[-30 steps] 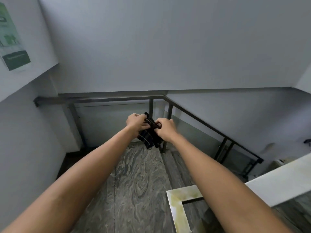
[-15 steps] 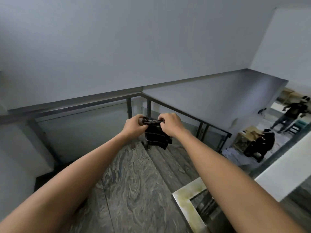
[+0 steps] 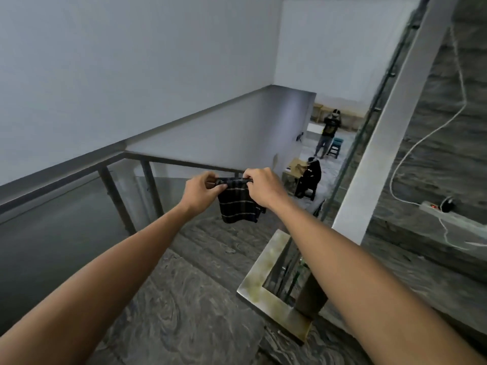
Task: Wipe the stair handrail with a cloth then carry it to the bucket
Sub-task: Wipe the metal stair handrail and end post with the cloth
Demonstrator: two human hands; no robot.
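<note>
A dark checked cloth (image 3: 238, 205) hangs in the air between my hands, held by its top edge. My left hand (image 3: 201, 191) pinches the left end of that edge and my right hand (image 3: 264, 188) pinches the right end, both arms stretched out in front of me. The dark metal stair handrail (image 3: 79, 165) runs behind the hands along the left, turns at a corner and slopes down to the right. The cloth is in front of the rail and apart from it. No bucket is in view.
Grey marbled stair treads (image 3: 184, 299) lie below me. A brass-coloured angled post cap (image 3: 266, 283) sits at lower right beside a white column (image 3: 390, 122). A power strip with white cable (image 3: 437, 206) lies on a ledge. Two people (image 3: 329, 133) are downstairs.
My view has swung right, bringing the downstairs room and column into sight. The bunched cloth has been pulled out along its top edge and now hangs flat between my hands.
</note>
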